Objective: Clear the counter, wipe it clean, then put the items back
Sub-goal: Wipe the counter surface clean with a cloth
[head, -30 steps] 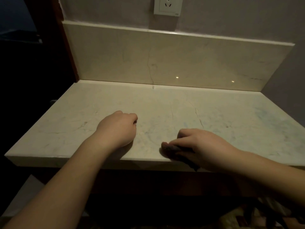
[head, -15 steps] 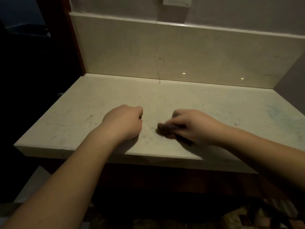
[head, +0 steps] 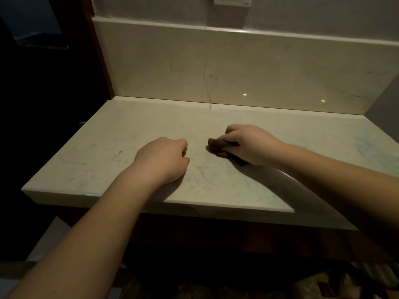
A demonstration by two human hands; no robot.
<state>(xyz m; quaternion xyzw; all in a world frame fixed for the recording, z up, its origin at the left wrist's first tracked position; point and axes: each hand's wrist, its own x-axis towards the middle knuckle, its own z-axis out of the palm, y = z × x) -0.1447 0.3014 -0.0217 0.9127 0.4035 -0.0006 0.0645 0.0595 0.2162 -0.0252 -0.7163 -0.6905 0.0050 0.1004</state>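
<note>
The pale marble counter (head: 108, 152) lies bare in dim light, with faint bluish streaks on its surface. My right hand (head: 250, 143) holds a small dark cloth (head: 218, 144) pressed onto the counter near its middle; most of the cloth is hidden under my fingers. My left hand (head: 162, 160) rests on the counter just left of the cloth as a loose fist, with nothing in it.
A marble backsplash (head: 237, 67) rises behind the counter, with a white wall socket (head: 233, 0) above it. A dark wooden frame (head: 97, 57) bounds the left side. A grey wall (head: 386, 98) closes the right end. Dim clutter (head: 323, 283) lies below the front edge.
My right hand has slid the cloth from the front edge away from me toward the middle of the counter. My left hand has stayed in place.
</note>
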